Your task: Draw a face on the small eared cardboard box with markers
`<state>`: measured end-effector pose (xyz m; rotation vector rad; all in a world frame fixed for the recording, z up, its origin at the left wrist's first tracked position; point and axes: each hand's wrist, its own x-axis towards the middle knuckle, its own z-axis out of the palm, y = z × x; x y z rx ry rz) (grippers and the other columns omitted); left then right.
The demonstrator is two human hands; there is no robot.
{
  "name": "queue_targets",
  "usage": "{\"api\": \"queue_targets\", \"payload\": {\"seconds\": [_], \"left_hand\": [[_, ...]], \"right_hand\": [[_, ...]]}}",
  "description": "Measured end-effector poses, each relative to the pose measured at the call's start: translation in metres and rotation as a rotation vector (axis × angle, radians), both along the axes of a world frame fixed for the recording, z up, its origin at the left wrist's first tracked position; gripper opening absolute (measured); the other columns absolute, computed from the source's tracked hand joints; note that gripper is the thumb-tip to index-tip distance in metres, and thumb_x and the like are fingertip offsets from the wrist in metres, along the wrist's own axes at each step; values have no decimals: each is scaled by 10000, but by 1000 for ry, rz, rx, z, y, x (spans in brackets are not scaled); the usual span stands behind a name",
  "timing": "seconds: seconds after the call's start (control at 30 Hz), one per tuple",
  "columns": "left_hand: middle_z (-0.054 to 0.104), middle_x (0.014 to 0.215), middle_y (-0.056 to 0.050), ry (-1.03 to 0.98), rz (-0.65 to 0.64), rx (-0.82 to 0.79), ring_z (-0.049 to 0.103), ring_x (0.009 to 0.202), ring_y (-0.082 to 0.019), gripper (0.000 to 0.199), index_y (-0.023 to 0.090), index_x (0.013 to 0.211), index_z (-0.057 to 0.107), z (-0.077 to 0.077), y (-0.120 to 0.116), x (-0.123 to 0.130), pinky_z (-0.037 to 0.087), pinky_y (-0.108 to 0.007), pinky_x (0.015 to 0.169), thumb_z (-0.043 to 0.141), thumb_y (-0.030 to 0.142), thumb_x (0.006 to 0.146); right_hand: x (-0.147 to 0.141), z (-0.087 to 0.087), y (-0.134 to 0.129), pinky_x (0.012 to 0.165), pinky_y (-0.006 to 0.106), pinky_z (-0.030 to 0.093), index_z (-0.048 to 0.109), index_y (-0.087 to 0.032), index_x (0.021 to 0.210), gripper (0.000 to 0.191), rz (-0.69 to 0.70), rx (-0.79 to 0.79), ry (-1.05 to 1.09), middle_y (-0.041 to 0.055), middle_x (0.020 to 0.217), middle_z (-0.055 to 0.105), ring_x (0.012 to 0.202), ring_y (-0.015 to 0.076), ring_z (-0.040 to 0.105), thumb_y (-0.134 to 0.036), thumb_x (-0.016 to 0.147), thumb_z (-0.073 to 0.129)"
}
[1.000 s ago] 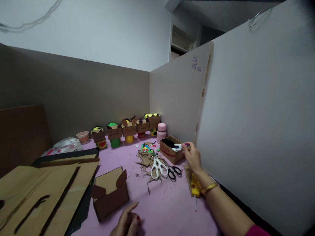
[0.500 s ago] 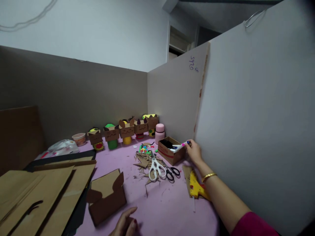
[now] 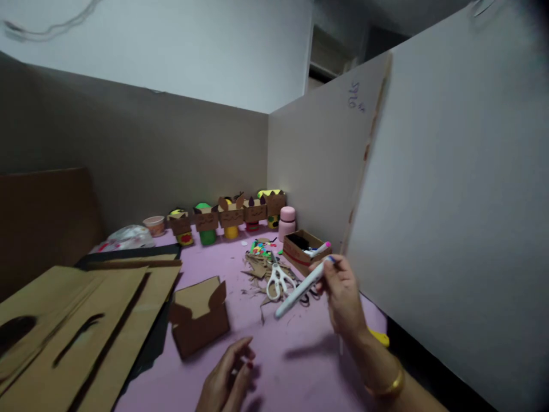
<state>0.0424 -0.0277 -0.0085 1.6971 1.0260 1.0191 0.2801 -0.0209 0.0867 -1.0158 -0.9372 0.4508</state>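
Observation:
Pinched in my right hand [image 3: 344, 297] is a white marker [image 3: 301, 290] with a blue end at my fingertips. It slants down to the left above the table, in front of the black-handled scissors. My left hand [image 3: 228, 375] is low in the middle, its fingers loosely curved and apart with nothing in them. Just beyond it sits a small brown cardboard box [image 3: 201, 335] with two ear-shaped pieces. Past my right hand stands an open carton [image 3: 295, 256] with more markers, one of them pink-ended. My right forearm mostly hides the yellow glue gun [image 3: 379, 337].
White-handled scissors [image 3: 279, 284] lie by cardboard scraps [image 3: 256, 266]. Several box-headed animal figures [image 3: 231, 217] and a pink bottle [image 3: 287, 224] line the back. Cardboard sheets [image 3: 86, 320] cover the left side. A grey partition [image 3: 450, 171] bounds the right.
My right hand has drawn the white marker out of the carton and brought it nearer, to the left. My left hand has risen slightly further into view. The camera view has shifted.

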Motion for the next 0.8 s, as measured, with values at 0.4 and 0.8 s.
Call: {"api": "queue_targets", "payload": {"seconds": [0.4, 0.8], "left_hand": [[654, 902, -5, 256, -180, -13, 589, 823, -148, 313, 221, 1017, 533, 17, -10, 2, 426, -240, 751, 345, 461, 950], [597, 688, -30, 583, -129, 75, 510, 591, -184, 333, 232, 791, 453, 31, -12, 20, 291, -291, 571, 218, 407, 950]], "right_hand": [[-81, -72, 4, 385, 177, 268, 557, -149, 548, 559, 614, -466, 126, -48, 394, 463, 376, 51, 397, -688, 671, 638], [-78, -63, -5, 376, 195, 173, 513, -175, 518, 534, 347, -398, 279, -99, 353, 331, 340, 41, 281, -667, 689, 630]]}}
